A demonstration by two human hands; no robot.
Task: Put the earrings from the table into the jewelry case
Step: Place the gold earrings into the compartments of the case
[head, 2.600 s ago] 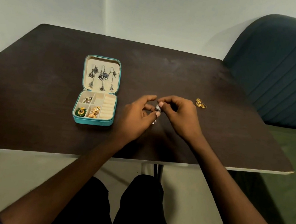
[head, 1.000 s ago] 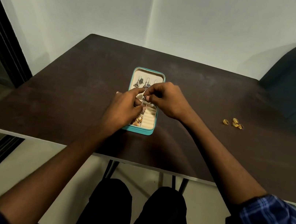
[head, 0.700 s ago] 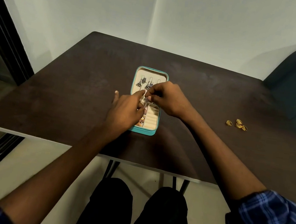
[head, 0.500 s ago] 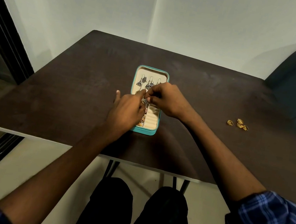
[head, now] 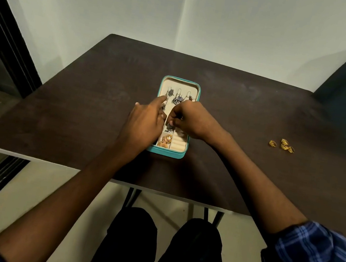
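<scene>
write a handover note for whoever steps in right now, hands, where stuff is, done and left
Left hand: over the open case, forefinger stretched toward the lid; it does not plainly hold anything.
Right hand: fingers curled over the case, seemingly pinching a small silver earring above a tray compartment.
Done: silver earrings hang in the lid, gold earrings lie in a front compartment.
Left: seat the silver one, then fetch the gold pieces lying on the table to the right.

Dark brown table (head: 79, 117): open teal jewelry case (head: 165, 152) mid-table; gold earrings (head: 282, 145) well right, apart.
</scene>
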